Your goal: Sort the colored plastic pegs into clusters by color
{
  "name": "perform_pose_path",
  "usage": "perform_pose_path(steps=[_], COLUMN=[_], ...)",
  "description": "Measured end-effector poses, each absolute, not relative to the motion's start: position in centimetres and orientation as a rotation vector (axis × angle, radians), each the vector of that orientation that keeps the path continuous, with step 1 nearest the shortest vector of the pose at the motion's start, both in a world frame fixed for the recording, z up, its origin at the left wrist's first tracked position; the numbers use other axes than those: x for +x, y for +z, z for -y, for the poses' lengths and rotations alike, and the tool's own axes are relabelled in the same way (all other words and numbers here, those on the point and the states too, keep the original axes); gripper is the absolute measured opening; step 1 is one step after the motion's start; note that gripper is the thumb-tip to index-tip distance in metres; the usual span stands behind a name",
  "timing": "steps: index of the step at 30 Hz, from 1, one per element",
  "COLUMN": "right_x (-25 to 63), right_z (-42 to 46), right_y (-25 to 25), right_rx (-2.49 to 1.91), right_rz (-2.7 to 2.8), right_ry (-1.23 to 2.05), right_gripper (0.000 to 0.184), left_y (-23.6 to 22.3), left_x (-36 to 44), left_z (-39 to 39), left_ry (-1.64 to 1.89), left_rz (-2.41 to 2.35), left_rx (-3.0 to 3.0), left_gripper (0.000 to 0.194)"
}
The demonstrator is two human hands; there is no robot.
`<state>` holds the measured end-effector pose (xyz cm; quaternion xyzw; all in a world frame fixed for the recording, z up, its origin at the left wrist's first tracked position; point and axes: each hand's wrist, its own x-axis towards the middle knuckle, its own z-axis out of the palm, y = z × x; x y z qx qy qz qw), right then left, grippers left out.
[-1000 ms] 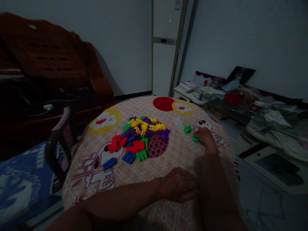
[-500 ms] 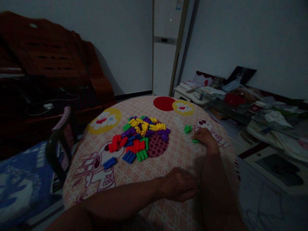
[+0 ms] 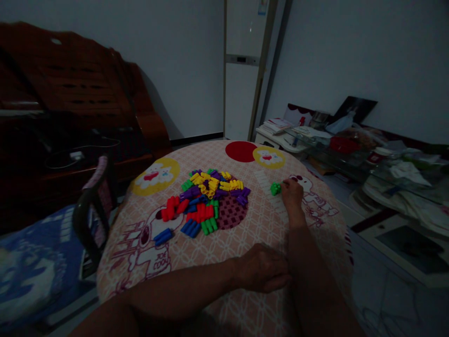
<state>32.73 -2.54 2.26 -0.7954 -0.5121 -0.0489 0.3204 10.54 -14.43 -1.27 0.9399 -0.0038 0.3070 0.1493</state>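
Observation:
On the patterned tablecloth [image 3: 210,262], my left hand [image 3: 262,267] rests near the front with its fingers curled in, and nothing shows in it. Further right and back, my right hand [image 3: 293,191] has its fingertips pinched at the right side of a small green plastic building block cluster [image 3: 275,188]. The piece between those fingertips is mostly hidden. Left of the middle lies a loose pile of building blocks: yellow ones [image 3: 209,185], purple ones [image 3: 191,193], red ones [image 3: 199,213], green ones [image 3: 209,226] and blue ones [image 3: 191,229].
A chair [image 3: 93,210] stands against the table's left side, with a wooden bench [image 3: 77,93] behind it. To the right, a cluttered glass-topped table [image 3: 322,145] carries papers, bags and a cup [image 3: 377,155]. A tall white cabinet-like unit [image 3: 241,93] stands at the back.
My right hand has moved away from me and slightly left, carrying a green block up to the green cluster. My left hand has stayed in place. The view has shifted slightly.

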Motion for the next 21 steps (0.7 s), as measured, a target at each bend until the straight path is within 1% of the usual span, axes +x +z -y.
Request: perform_pose_path(steps=[5,10,13,16,18,21], right_x=[32.5,32.7,32.7,32.8,32.8,32.9], right_z=[3.0,3.1,3.1,3.1,3.1,3.1], right_y=[3.0,3.2,3.2,3.2,3.3,3.4], right_rx=[-2.173,-2.179,-2.134,-2.087,-2.071,-2.030], right_rz=[1.356,1.281,1.261,1.259,1.227,1.174], right_ry=[-0.202,-0.252,-0.265,-0.250,-0.229,-0.186], right_gripper=[0.038,0.038,0.037,0.037,0.037,0.036], left_y=[-1.0,0.8,2.6,5.0,6.6,8.0], left_x=[10.4,9.7,8.2,5.5,3.6,1.3], left_z=[14.0,11.4,8.4,5.3,3.7,2.6], left_ry=[0.873,0.825,0.732,0.592,0.369,0.037], left_rz=[-0.055,-0.299,-0.670,-1.150,-1.467,-1.729], left_rx=[2.746,2.776,2.777,2.684,2.609,2.565], left_gripper=[0.030,0.024,0.024,0.023,0.026,0.024])
